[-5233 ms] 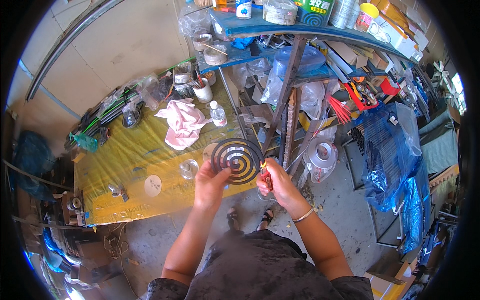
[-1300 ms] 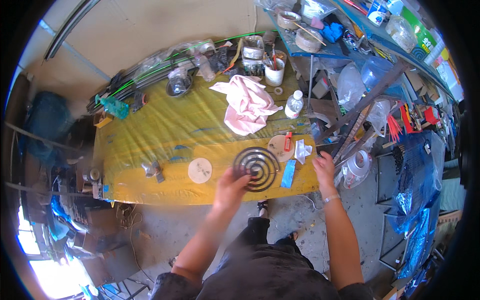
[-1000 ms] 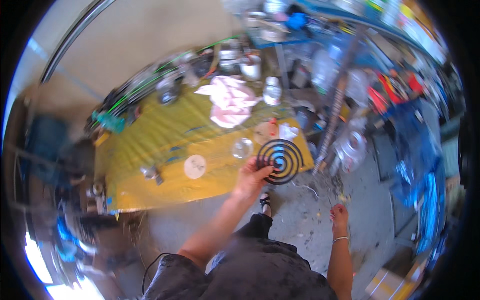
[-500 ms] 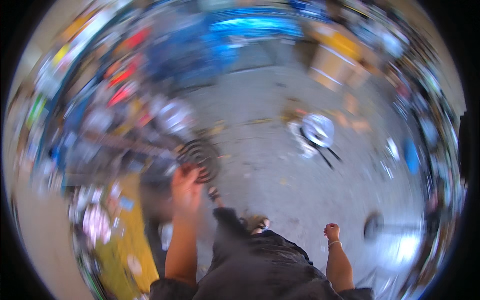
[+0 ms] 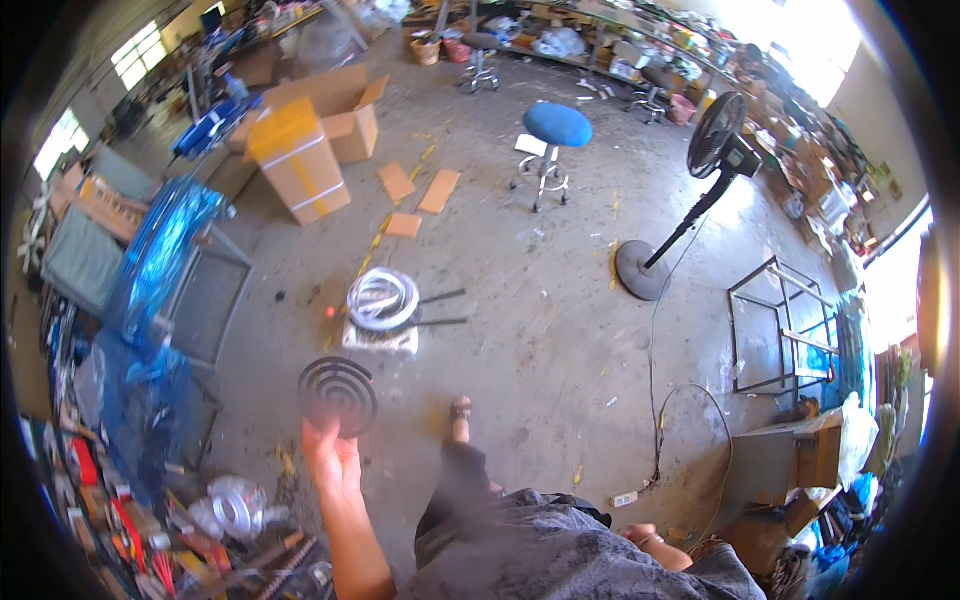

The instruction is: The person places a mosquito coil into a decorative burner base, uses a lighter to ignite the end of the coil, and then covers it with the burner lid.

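A dark spiral mosquito coil (image 5: 338,388) is pinched at its near edge by my left hand (image 5: 330,455), held out in front over the concrete floor. A reddish spot shows on the coil's far right side. My right hand (image 5: 642,535) hangs low beside my grey shirt, its fingers curled in and partly hidden, with nothing seen in them. Beyond the coil, a roll of clear tubing (image 5: 383,299) lies on a white block (image 5: 380,339) on the floor, with two dark rods sticking out to the right.
A pedestal fan (image 5: 645,268) stands at right, its cable running across the floor. Further off are a blue stool (image 5: 558,124) and cardboard boxes (image 5: 298,160). A metal frame (image 5: 785,330) is at right, a blue-wrapped rack (image 5: 165,245) at left, and scrap (image 5: 235,508) lies near left.
My view has swung to the right, bringing the fan and stool into sight. My left hand still holds the coil; my right hand is now closer to my body.
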Demonstrator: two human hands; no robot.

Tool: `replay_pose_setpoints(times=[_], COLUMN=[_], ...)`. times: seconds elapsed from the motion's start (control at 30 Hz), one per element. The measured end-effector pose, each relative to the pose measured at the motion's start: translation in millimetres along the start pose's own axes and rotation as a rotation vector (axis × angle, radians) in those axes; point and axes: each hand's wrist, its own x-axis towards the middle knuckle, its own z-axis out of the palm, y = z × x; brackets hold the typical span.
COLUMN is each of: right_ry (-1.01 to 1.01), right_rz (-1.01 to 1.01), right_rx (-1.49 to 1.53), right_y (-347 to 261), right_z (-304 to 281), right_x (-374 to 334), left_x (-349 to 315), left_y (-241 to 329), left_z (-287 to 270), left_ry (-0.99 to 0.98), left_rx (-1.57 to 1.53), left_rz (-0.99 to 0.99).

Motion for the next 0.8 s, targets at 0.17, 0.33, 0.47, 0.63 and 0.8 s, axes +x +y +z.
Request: replay_pose_setpoints(times=[0.17, 0.33, 0.47, 0.63, 0.8], right_ry=[-0.133, 0.129, 0.092, 0.087, -0.028], right_rz=[0.037, -0.152, -0.115, 0.275, 0.221], right_rx=[-0.067, 0.335, 0.436, 0.644, 0.414], right_y=[-111.6, -221.2, -176.2, -151.7, -324.5], right_z=[100.4, 122.3, 135.2, 159.0, 134.3], right_x=[-53.7, -103.6, -90.3, -35.7, 17.8], left_x=[116.4, 218.9, 284.1, 331.0, 379.6], left_y=[-29.2, -42.6, -89.1, -166.8, -240.9], left_z=[36.1, 105.1, 188.1, 284.3, 371.8], left_ry=[-0.066, -0.158, -0.294, -0.398, -0.436], left_rx=[-0.030, 0.033, 0.051, 0.054, 0.136], left_rz=[-0.102, -0.194, -0.273, -0.379, -0.500])
